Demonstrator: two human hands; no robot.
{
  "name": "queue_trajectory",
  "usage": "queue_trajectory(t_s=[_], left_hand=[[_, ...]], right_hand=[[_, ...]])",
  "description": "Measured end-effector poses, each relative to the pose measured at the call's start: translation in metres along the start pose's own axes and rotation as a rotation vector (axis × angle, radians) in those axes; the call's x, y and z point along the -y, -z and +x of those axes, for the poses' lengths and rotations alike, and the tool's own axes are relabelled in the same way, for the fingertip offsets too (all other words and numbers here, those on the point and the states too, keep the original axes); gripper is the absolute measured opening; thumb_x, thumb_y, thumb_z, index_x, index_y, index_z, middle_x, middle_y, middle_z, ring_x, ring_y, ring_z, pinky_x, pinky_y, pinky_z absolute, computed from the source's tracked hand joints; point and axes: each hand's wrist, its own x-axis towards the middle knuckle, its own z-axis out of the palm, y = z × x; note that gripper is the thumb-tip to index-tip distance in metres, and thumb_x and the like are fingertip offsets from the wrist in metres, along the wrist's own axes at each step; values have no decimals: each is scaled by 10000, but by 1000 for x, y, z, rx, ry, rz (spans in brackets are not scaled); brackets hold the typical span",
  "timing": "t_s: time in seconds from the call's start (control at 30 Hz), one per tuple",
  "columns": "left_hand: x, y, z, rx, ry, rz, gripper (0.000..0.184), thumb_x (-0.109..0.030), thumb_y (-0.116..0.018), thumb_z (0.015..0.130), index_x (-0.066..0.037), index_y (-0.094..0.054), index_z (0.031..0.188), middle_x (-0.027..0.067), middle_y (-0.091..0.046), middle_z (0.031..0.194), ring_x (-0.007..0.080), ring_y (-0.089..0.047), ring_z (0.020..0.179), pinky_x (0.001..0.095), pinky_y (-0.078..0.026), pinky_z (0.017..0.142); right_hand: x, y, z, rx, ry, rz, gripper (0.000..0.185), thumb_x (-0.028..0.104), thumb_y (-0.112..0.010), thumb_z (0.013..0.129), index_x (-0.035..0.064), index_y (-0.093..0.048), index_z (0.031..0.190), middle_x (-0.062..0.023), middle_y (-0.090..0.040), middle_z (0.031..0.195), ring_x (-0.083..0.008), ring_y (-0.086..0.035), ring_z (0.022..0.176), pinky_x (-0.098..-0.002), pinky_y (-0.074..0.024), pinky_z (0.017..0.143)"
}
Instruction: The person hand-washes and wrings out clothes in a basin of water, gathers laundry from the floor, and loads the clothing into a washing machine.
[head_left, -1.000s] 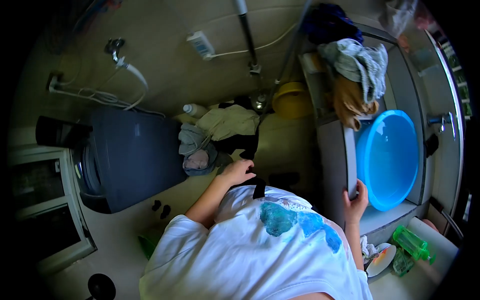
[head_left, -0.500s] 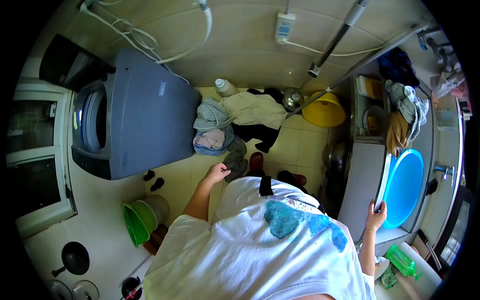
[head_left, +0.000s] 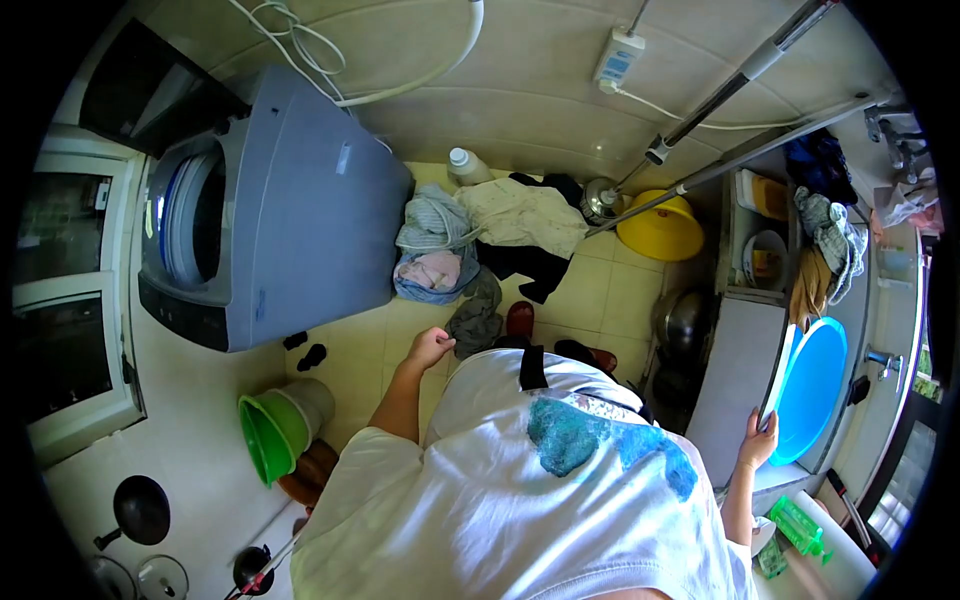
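Head view: pale tiled floor (head_left: 592,285), dim at the edges where the round lens crops the room. Grey washing machine (head_left: 310,210) at left, its drum interior dark. Left hand (head_left: 431,347) is in the air just beside dark grey cloth (head_left: 476,318), which lies at the foot of a laundry heap (head_left: 525,215); fingers loosely curled, cannot tell whether the tips meet. Right hand (head_left: 758,443) is at the counter edge (head_left: 779,375), near the blue basin (head_left: 815,390); fingers partly hidden, cannot tell if clamped or merely resting. Basin's near side blocked by that edge. White shirt (head_left: 480,500) covers most of the legs; one red shoe (head_left: 520,318) shows whole. Pots (head_left: 683,320) sit in shadow, contents unclear.
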Motion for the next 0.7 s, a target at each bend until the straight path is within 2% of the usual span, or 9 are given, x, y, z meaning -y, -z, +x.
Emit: queue_trajectory(t_s=[0.43,0.5,0.7], left_hand=[[-34,5,29,30,-50,83,320,-295,-705,732,-34,-621,898,103,-647,818,210,-617,749,324,-492,689],[-35,5,32,41,-59,92,321,-296,-704,733,-36,-621,902,105,-648,826,213,-618,757,325,-492,696],[-40,4,40,60,-68,136,331,-303,-698,737,-36,-623,917,116,-652,859,221,-622,794,328,-490,720]], right_hand=[[-2,-1,0,28,-62,13,455,314,-672,768,-55,-583,1018,-209,-617,942,-339,-599,854,-367,-472,761],[-6,-3,0,4,-20,-30,463,316,-680,772,-63,-583,1021,-174,-631,889,-269,-604,811,-327,-466,755],[3,2,0,26,-66,3,473,315,-694,761,-60,-583,1026,-180,-629,922,-271,-610,859,-318,-462,786]])
